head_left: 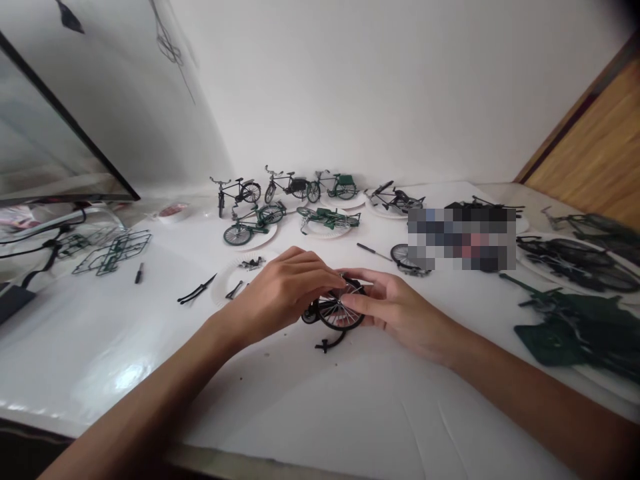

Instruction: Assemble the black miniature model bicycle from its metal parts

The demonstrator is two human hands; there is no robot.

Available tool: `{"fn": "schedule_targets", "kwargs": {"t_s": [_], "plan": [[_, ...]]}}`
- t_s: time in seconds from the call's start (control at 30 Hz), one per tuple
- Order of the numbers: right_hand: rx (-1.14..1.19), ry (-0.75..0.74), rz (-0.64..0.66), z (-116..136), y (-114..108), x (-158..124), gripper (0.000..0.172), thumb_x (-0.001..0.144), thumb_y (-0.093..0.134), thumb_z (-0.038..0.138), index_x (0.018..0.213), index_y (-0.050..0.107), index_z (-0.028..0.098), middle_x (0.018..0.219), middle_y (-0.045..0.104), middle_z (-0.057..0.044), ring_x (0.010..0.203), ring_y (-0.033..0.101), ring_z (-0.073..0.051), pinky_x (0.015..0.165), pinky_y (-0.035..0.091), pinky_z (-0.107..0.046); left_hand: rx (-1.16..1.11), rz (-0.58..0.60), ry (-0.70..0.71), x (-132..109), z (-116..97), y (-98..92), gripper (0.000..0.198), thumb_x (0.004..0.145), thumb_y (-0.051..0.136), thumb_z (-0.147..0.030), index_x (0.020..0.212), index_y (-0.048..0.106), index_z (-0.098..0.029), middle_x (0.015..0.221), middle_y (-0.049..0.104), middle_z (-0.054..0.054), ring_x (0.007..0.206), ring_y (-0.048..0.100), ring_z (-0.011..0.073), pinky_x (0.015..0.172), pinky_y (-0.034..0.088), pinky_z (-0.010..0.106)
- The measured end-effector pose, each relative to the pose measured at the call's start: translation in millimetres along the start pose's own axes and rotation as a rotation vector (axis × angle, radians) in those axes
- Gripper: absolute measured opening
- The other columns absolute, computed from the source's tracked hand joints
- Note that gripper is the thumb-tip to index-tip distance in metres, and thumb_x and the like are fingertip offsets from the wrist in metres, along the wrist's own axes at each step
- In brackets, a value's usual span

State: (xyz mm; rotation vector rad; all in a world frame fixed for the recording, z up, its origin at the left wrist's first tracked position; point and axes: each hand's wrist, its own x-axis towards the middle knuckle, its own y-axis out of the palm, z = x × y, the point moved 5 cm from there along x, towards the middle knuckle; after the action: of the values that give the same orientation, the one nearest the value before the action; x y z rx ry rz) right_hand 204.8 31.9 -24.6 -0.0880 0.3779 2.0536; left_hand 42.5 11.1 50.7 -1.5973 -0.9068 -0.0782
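A small black model bicycle wheel assembly (341, 313) with thin silver spokes is held above the white table. My right hand (395, 303) grips its right side, the thumb over the spokes and the fingers behind. Over its top and left side my left hand (293, 287) is closed, fingers together; their tips are partly hidden. Below the wheel shows a curved black piece (334, 345) with a small crossbar end; whether it is joined to the wheel I cannot tell. Left of my left hand, a white paper plate (217, 283) carries small dark parts.
Several finished-looking model bicycles (235, 190) stand or lie at the back. A screwdriver (367, 249) lies beyond my hands, beside another small wheel (403, 255). Black strips (197, 291) and green wire frames (113, 253) lie left. Dark green parts (575, 327) are at right.
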Motion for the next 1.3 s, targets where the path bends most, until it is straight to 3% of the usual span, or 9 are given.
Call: {"fn": "schedule_targets", "kwargs": {"t_s": [0.2, 0.47, 0.63, 0.83, 1.0, 1.13, 1.23, 1.3], "plan": [[0.002, -0.026, -0.024, 3.6, -1.0, -1.0, 0.052, 0.081, 0.081, 0.033, 0.128, 0.062, 0.022, 0.114, 0.074, -0.01, 0.1, 0.074, -0.026, 0.096, 0.056, -0.044, 0.001, -0.082, -0.123, -1.4, 5.6, -2.4, 0.019, 0.098, 0.059, -0.016, 0.116, 0.065, -0.016, 0.109, 0.072, 0.007, 0.1, 0.064, 0.0182, 0.09, 0.049, 0.036], [-0.149, -0.035, -0.043, 9.2, 0.9, -2.8, 0.043, 0.085, 0.076, 0.03, 0.126, 0.065, 0.02, 0.104, 0.077, -0.007, 0.089, 0.073, -0.019, 0.084, 0.057, -0.033, 0.157, -0.085, -0.17, -1.2, 8.5, 2.3, 0.017, 0.099, 0.06, -0.021, 0.114, 0.066, -0.017, 0.11, 0.072, 0.007, 0.103, 0.061, 0.0203, 0.09, 0.045, 0.038], [-0.215, -0.106, 0.055, 13.1, 7.2, -2.9, 0.033, 0.087, 0.073, 0.028, 0.119, 0.072, 0.02, 0.102, 0.077, -0.004, 0.088, 0.07, -0.015, 0.079, 0.053, -0.026, 0.209, -0.016, -0.155, -1.6, 9.9, 4.4, 0.013, 0.1, 0.058, -0.024, 0.106, 0.069, -0.019, 0.106, 0.074, 0.005, 0.098, 0.063, 0.0195, 0.091, 0.044, 0.038], [-0.228, -0.113, 0.069, 14.4, 6.9, -2.0, 0.03, 0.088, 0.072, 0.031, 0.116, 0.073, 0.02, 0.096, 0.076, -0.002, 0.087, 0.069, -0.014, 0.078, 0.053, -0.026, 0.282, -0.062, -0.126, -2.6, 7.6, 3.2, 0.012, 0.1, 0.057, -0.023, 0.103, 0.068, -0.019, 0.104, 0.073, 0.004, 0.094, 0.063, 0.0195, 0.085, 0.045, 0.037], [-0.318, -0.277, 0.005, 25.7, 3.7, -5.4, 0.028, 0.086, 0.074, 0.03, 0.113, 0.074, 0.021, 0.106, 0.076, -0.004, 0.096, 0.071, -0.02, 0.087, 0.054, -0.031, 0.166, -0.211, -0.147, -3.6, 5.4, -7.2, 0.035, 0.098, 0.059, -0.024, 0.132, 0.053, -0.019, 0.129, 0.063, 0.011, 0.119, 0.058, 0.0241, 0.1, 0.047, 0.042], [-0.254, -0.357, -0.117, 29.4, -3.7, -4.9, 0.032, 0.085, 0.076, 0.031, 0.116, 0.073, 0.022, 0.11, 0.075, -0.005, 0.099, 0.071, -0.022, 0.095, 0.054, -0.037, 0.083, -0.491, -0.245, -8.2, 14.0, -25.2, 0.04, 0.097, 0.059, -0.023, 0.134, 0.047, -0.022, 0.135, 0.056, 0.011, 0.123, 0.055, 0.0239, 0.105, 0.045, 0.043], [-0.086, -0.321, -0.164, 23.6, -11.0, 0.4, 0.034, 0.082, 0.079, 0.033, 0.114, 0.073, 0.022, 0.112, 0.074, -0.005, 0.099, 0.07, -0.022, 0.1, 0.053, -0.042, -0.115, -0.665, -0.426, -16.3, 33.8, -27.6, 0.036, 0.097, 0.059, -0.028, 0.13, 0.046, -0.024, 0.136, 0.054, 0.011, 0.123, 0.055, 0.0244, 0.105, 0.046, 0.044], [0.025, -0.287, -0.172, 20.1, -15.1, 3.8, 0.03, 0.081, 0.08, 0.032, 0.108, 0.074, 0.022, 0.111, 0.074, -0.005, 0.1, 0.069, -0.02, 0.102, 0.052, -0.042, -0.384, -0.68, -0.641, -22.7, 52.4, -15.5, 0.034, 0.099, 0.055, -0.037, 0.128, 0.045, -0.024, 0.14, 0.052, 0.013, 0.127, 0.054, 0.0264, 0.105, 0.048, 0.046]]}}
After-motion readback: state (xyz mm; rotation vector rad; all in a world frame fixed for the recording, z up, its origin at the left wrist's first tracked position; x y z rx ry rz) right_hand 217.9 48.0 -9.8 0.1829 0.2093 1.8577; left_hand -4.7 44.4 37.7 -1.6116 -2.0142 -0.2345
